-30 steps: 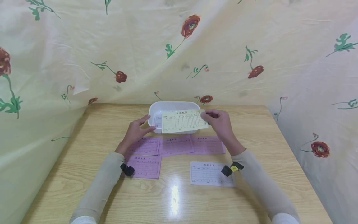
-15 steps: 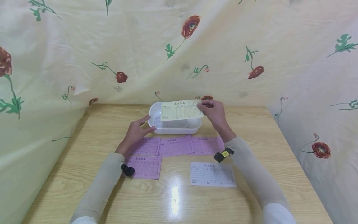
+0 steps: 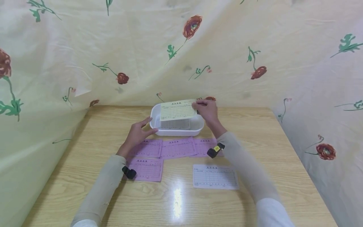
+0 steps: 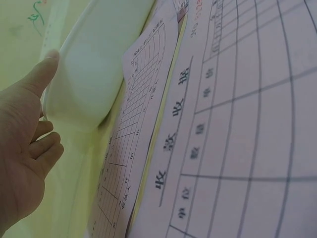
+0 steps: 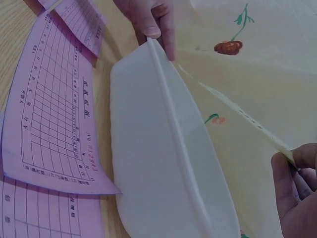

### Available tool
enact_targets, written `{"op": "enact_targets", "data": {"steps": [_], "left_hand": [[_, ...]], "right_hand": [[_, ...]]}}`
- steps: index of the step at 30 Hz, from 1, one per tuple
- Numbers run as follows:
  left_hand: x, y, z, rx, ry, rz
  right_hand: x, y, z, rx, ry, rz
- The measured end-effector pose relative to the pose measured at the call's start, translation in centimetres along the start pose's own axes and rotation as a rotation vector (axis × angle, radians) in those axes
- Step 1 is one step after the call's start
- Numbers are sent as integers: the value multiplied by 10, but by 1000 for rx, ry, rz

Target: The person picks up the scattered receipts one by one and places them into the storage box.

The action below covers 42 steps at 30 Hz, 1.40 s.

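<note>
On the wooden table (image 3: 90,143) stands a white tub (image 3: 181,133), behind the pink slips (image 3: 178,147), and over it tilts the yellow slip (image 3: 177,110), its right end pinched between thumb and fingers of my right hand (image 3: 208,111), while my left hand (image 3: 137,132), thumb spread from fingers, holds the tub's left end.

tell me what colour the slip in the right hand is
The slip is pale yellow with a dark printed grid, clearest in the head view.

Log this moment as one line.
left hand: holds white tub; right hand: pinches yellow slip over tub; in tub: printed slip; table: four pink slips, one white slip
</note>
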<state>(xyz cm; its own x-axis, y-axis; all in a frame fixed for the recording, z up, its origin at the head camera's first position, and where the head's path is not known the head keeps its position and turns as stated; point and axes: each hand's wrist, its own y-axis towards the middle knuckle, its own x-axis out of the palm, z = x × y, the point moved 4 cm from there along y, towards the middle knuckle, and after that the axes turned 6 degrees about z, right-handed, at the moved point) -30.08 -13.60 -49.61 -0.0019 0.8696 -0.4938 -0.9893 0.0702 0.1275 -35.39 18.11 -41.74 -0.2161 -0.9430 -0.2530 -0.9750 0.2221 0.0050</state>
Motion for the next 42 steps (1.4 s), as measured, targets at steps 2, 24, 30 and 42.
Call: {"op": "enact_targets", "data": {"steps": [2,24,30,42], "left_hand": [[0,1,-1,5,0,1],[0,0,2,5,5,1],[0,1,0,10,-5,0],[1,3,-2,7,10,-2]], "right_hand": [[5,1,3,7,-6,4],[46,4,30,53,-177,-66],[49,6,32,28,-220,-91],[32,3,22,27,-141,-137]]}}
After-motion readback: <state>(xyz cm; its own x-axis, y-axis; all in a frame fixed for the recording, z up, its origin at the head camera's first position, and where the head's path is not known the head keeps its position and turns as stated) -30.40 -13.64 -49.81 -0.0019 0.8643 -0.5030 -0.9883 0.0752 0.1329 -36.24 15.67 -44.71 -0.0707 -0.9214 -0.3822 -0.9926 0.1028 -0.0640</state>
